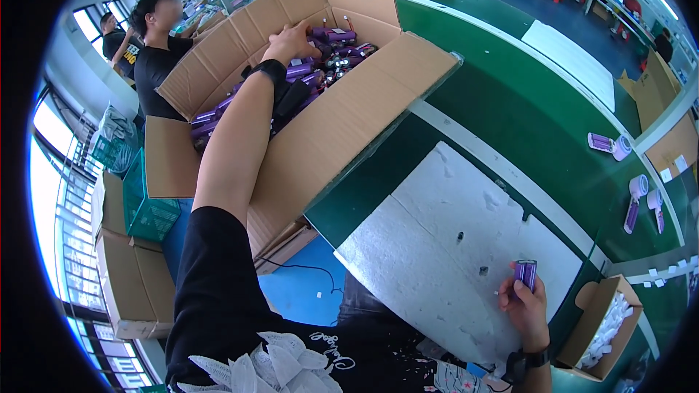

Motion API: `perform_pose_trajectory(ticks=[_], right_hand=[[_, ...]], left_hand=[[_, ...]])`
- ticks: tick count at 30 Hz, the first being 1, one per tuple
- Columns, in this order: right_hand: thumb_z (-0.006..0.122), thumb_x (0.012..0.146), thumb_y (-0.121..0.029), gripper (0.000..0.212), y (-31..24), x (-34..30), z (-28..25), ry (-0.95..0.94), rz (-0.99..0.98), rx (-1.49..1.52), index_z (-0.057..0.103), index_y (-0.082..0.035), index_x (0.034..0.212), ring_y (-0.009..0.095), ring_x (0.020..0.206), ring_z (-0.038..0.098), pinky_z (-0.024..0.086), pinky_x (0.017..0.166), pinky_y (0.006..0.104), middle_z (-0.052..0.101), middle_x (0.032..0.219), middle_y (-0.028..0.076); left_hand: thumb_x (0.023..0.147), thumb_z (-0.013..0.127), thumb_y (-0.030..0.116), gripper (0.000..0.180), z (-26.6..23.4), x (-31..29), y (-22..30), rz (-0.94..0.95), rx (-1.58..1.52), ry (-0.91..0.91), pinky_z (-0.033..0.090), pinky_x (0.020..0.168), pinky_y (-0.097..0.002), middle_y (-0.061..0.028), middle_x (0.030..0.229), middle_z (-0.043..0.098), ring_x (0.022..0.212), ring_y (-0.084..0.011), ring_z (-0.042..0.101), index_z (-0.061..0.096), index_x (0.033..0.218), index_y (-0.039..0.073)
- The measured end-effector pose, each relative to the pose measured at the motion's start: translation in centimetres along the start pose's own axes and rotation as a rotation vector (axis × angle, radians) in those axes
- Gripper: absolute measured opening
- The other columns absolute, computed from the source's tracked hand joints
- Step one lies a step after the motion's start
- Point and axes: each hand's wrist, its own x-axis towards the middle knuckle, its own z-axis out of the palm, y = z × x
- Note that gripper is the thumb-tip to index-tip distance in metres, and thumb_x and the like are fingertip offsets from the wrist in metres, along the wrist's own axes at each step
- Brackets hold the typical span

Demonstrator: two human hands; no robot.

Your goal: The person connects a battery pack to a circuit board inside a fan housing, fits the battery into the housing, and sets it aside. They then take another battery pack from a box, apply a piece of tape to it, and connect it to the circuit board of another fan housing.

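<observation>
Two hands work apart: the left hand (291, 42) reaches into a large cardboard box (342, 124) heaped with purple cylinders (320, 65), fingers spread loosely on the pile, grasping nothing clearly. The right hand (526, 309) grips a small purple cylinder (526, 274) upright over the white foam sheet (437, 247) on the green tabletop (524, 102).
</observation>
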Motion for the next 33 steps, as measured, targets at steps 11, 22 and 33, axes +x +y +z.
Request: perform_pose_trajectory(ticks=[11,22,33], right_hand=[[0.061,0.092,-0.013,0.043,-0.3,-0.3,0.3,-0.010,0.041,0.022,0.046,0.001,0.130,0.020,0.068,0.061,0.051,0.059,0.0316,0.064,0.090,0.016],[0.060,0.093,-0.012,0.043,-0.5,-0.2,0.5,-0.052,0.076,0.044,0.045,0.001,0.131,0.021,0.071,0.061,0.051,0.061,0.0327,0.064,0.092,0.016],[0.061,0.093,-0.014,0.044,-0.4,-0.4,0.8,-0.055,0.074,0.032,0.044,0.000,0.132,0.020,0.070,0.061,0.051,0.061,0.0319,0.064,0.092,0.015]], left_hand=[[0.069,0.084,0.032,0.095,-1.0,-0.4,3.5,-0.015,0.214,-0.054,0.046,0.099,-0.0556,-0.0102,0.151,0.032,0.132,-0.0440,0.041,0.031,0.146,0.047],[0.068,0.079,0.022,0.083,-0.7,2.6,0.8,0.315,0.115,-0.102,0.048,0.099,-0.0434,-0.0074,0.138,0.052,0.118,-0.0339,0.058,0.044,0.141,0.038],[0.069,0.077,0.038,0.070,-0.1,2.2,1.6,0.289,0.158,0.031,0.048,0.100,-0.0464,-0.0062,0.137,0.053,0.120,-0.0345,0.057,0.052,0.133,0.040]])
